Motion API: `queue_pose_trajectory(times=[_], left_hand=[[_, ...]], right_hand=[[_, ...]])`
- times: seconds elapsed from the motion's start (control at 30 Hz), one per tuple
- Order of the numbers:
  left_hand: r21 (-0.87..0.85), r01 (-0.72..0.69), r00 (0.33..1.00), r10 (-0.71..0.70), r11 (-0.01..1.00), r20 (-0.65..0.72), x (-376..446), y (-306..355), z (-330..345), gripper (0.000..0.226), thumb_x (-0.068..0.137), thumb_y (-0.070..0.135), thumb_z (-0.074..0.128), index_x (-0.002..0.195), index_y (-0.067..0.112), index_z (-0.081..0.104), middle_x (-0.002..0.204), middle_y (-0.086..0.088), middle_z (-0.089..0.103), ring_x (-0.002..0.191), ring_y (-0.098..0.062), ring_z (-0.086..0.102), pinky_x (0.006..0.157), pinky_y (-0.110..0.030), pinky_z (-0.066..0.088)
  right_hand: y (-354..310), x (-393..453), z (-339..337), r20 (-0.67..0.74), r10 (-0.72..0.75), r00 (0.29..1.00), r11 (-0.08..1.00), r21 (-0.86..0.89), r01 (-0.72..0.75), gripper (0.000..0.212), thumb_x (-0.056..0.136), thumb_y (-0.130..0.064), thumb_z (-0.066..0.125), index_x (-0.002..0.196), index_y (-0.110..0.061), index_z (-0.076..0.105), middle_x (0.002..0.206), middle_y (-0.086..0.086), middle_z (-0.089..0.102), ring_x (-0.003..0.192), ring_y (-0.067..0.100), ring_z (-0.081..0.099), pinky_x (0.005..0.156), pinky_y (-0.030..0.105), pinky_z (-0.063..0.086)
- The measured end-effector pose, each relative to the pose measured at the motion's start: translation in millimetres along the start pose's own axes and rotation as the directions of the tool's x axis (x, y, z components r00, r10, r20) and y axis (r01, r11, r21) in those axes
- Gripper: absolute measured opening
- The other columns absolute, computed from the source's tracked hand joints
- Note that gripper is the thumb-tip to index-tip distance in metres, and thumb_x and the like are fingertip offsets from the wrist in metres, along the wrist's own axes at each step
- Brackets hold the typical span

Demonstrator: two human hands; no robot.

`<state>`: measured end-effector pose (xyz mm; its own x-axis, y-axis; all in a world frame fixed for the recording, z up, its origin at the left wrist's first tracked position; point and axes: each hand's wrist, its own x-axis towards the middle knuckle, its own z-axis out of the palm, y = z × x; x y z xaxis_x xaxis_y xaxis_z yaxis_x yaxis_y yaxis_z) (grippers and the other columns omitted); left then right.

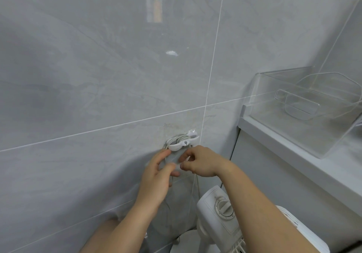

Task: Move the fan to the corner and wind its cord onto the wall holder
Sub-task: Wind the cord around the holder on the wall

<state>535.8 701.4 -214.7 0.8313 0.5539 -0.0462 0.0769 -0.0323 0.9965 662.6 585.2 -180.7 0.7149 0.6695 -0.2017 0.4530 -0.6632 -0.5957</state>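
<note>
Fingers point(184, 157) pinching cord point(177, 137) below holder point(181, 144)

Both bare arms raised — left hand point(156, 176) and right hand point(201, 161) fingertip to fingertip, fingers curled.

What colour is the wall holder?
White holder, on grey tile; head view, the only one.

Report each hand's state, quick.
Left hand: fingers curled round the cord just below the wall holder.
Right hand: pinching the cord between thumb and fingertips.
</note>
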Motion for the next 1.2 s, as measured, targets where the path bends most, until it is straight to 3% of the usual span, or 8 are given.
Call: queue_pose_trajectory(times=[0.13,0.23,0.37,0.53,0.67,0.83,1.03,1.2], left_hand=[[-0.222,0.047,0.999,-0.044,0.974,0.018,3,-4,-1,0.041,0.099,0.006,0.052,0.128,0.031,0.067,0.125,-0.006,0.069,0.085,-0.019,0.076,0.059,-0.027,0.052],[-0.331,0.087,0.996,-0.086,0.940,0.020,3,-4,0,0.038,0.100,0.006,0.050,0.124,0.028,0.069,0.120,0.005,0.073,0.085,-0.023,0.075,0.057,-0.029,0.051],[-0.437,0.156,0.988,-0.146,0.886,0.057,6,-1,-1,0.033,0.102,0.011,0.046,0.124,0.022,0.068,0.114,0.012,0.075,0.084,-0.023,0.073,0.061,-0.033,0.048],[-0.427,0.178,0.984,-0.148,0.886,0.103,4,1,-3,0.033,0.102,0.010,0.046,0.121,0.025,0.069,0.111,0.014,0.075,0.084,-0.023,0.073,0.061,-0.032,0.049],[-0.390,0.166,0.983,-0.124,0.905,0.132,3,3,-7,0.036,0.102,0.009,0.045,0.126,0.026,0.066,0.104,0.024,0.076,0.083,-0.021,0.073,0.062,-0.032,0.048],[-0.357,0.154,0.984,-0.109,0.921,0.143,3,2,-9,0.039,0.101,0.010,0.045,0.130,0.026,0.065,0.102,0.019,0.078,0.083,-0.020,0.073,0.062,-0.032,0.048],[-0.366,0.188,0.979,-0.143,0.911,0.146,4,-4,-2,0.036,0.102,0.011,0.046,0.121,0.030,0.070,0.104,0.010,0.079,0.084,-0.021,0.073,0.063,-0.033,0.049],[-0.294,0.188,0.974,-0.139,0.937,0.177,8,-9,8,0.036,0.102,0.011,0.048,0.125,0.031,0.068,0.120,0.004,0.069,0.081,-0.022,0.074,0.062,-0.032,0.050]], right_hand=[[-1,0,-4,-0.204,-0.077,0.976,0.992,0.085,0.096,0.021,0.090,-0.025,0.065,0.081,-0.014,0.080,0.078,-0.005,0.077,0.061,0.000,0.059,0.068,0.023,0.049],[-5,0,-6,-0.273,-0.095,0.957,0.986,0.110,0.129,0.026,0.092,-0.025,0.063,0.078,-0.014,0.081,0.073,-0.008,0.077,0.054,-0.004,0.058,0.059,0.017,0.043],[-5,1,-5,-0.261,-0.090,0.961,0.988,0.098,0.119,0.026,0.092,-0.026,0.063,0.078,-0.014,0.081,0.069,-0.009,0.075,0.053,-0.003,0.058,0.060,0.020,0.044],[-6,0,-5,-0.327,-0.142,0.934,0.980,0.085,0.179,0.025,0.090,-0.028,0.066,0.069,-0.021,0.076,0.067,-0.006,0.074,0.057,0.002,0.058,0.063,0.025,0.048],[-14,0,-5,-0.453,-0.177,0.874,0.950,0.155,0.272,0.008,0.084,-0.028,0.072,0.087,-0.029,0.079,0.061,-0.008,0.066,0.059,0.004,0.057,0.068,0.027,0.052],[-15,-1,2,-0.371,-0.215,0.903,0.966,0.055,0.252,0.018,0.081,-0.037,0.074,0.099,-0.034,0.077,0.069,-0.009,0.071,0.068,0.003,0.064,0.074,0.026,0.055],[-15,-3,-1,-0.294,-0.202,0.934,0.961,0.127,0.247,0.019,0.079,-0.021,0.076,0.097,-0.027,0.072,0.071,-0.011,0.070,0.063,-0.002,0.060,0.069,0.021,0.049],[-12,-1,-2,-0.333,-0.169,0.928,0.963,0.146,0.227,0.015,0.077,-0.027,0.072,0.092,-0.031,0.068,0.073,-0.009,0.072,0.065,0.002,0.061,0.068,0.024,0.050]])
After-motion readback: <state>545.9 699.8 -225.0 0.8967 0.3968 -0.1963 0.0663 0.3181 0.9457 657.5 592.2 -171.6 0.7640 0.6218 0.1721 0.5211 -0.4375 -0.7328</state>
